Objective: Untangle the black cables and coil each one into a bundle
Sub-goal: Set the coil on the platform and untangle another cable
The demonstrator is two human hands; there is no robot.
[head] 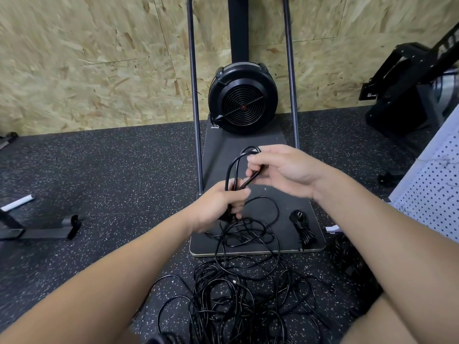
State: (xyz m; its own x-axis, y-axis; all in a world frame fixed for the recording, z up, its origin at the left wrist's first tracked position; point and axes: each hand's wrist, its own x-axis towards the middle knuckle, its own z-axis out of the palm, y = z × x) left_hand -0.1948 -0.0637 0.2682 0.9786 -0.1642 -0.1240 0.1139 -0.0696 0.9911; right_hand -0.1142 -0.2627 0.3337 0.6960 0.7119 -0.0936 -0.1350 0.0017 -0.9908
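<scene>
Cable loops (pixel 234 170) between both hands: left hand (pixel 218 207) fingers clenched round bottom, right hand (pixel 283 170) fingers pinching top. One bundle (pixel 303 228) near platform (pixel 260 145) right edge; tangle (pixel 238 294) on floor.

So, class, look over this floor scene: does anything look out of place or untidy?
Yes. A tangled heap of black cables sprawls across the speckled floor and onto the machine's base plate, loops crossing at random. By contrast, one coiled bundle lies neatly on the plate. Both hands, left hand and right hand, grip loops of one cable.
</scene>
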